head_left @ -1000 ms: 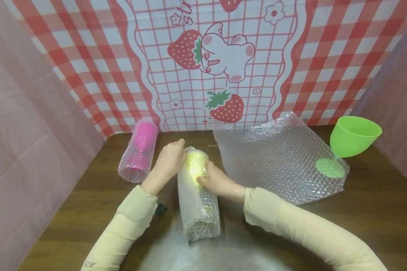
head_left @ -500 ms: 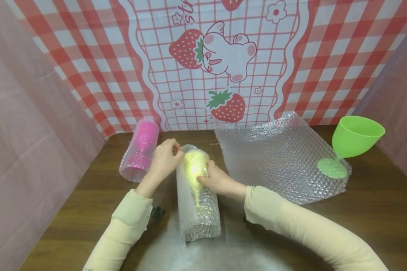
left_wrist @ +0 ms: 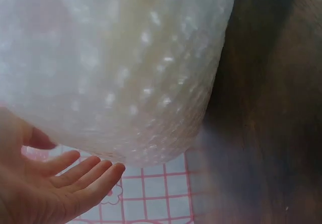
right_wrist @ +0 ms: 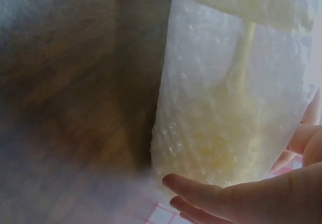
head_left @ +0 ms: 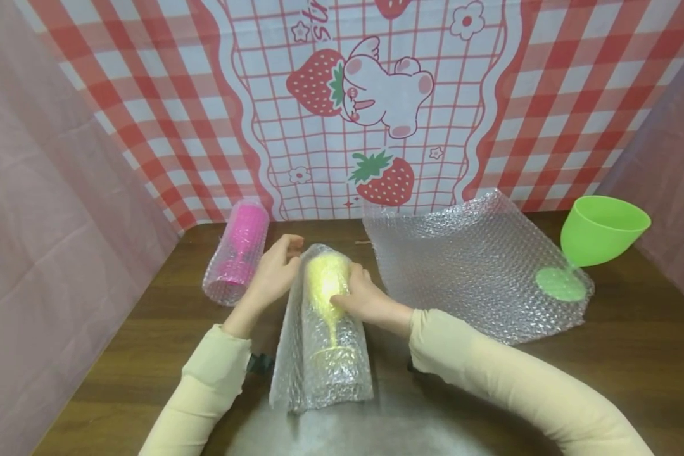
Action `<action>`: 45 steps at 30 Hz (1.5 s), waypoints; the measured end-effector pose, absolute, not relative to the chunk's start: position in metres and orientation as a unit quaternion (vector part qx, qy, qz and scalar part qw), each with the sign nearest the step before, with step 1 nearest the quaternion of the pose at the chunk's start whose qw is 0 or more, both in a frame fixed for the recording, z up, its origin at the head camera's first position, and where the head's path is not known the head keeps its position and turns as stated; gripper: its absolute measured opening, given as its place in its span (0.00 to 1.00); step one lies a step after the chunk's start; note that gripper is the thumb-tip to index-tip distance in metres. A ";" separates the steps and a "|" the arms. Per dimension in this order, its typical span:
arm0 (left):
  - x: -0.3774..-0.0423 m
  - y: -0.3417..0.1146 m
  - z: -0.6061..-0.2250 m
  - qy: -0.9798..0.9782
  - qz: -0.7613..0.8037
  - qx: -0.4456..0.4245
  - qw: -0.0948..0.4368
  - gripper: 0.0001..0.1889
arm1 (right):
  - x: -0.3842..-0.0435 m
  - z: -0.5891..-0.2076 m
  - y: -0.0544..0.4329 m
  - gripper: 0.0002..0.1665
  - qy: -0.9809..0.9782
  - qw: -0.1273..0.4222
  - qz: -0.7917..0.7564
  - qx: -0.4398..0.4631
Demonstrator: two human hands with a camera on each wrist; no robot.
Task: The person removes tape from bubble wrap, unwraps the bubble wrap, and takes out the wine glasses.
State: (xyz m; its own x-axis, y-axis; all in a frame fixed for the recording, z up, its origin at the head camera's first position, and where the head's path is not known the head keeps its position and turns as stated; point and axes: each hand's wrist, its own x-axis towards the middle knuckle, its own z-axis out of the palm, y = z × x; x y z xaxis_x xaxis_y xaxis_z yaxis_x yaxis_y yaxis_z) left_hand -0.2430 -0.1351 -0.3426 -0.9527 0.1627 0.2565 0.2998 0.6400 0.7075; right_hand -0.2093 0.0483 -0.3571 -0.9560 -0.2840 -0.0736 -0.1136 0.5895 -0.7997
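A yellow goblet (head_left: 326, 285) lies wrapped in bubble wrap (head_left: 344, 380) at mid table, its bowl towards the back. My right hand (head_left: 367, 301) grips the wrapped bowl from the right, thumb on top. In the right wrist view the yellow stem and base (right_wrist: 246, 5) show through the wrap, above the right hand (right_wrist: 271, 194). To the left of the bundle is my left hand (head_left: 273, 269), beside a loose flap of wrap (head_left: 287, 373). The left wrist view shows the left hand (left_wrist: 60, 189) with its fingers extended at the wrap's edge, pinching nothing.
A pink goblet (head_left: 245, 237) in bubble wrap lies at the back left. On the right is a flat bubble wrap sheet (head_left: 444, 266); a green goblet (head_left: 601, 231) has its base at that sheet's right edge. A checked cloth (head_left: 171, 114) hangs behind the table.
My left hand has let go of the wrap's edge and moved slightly left, and its fingers have loosened. The flap has spread out to the left. My right hand keeps its grip.
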 end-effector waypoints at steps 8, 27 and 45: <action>-0.243 -0.132 -0.343 -0.908 -0.389 -0.135 0.072 0.25 | -0.211 -0.347 0.048 0.52 0.894 0.107 -0.419 -0.117; -0.242 -0.132 -0.342 -0.927 -0.367 -0.055 0.062 0.18 | -0.216 -0.332 0.042 0.45 0.917 0.074 -0.354 -0.166; -0.230 -0.119 -0.333 -0.926 -0.355 -0.090 0.087 0.16 | -0.213 -0.341 0.020 0.64 0.940 0.050 -0.314 -0.123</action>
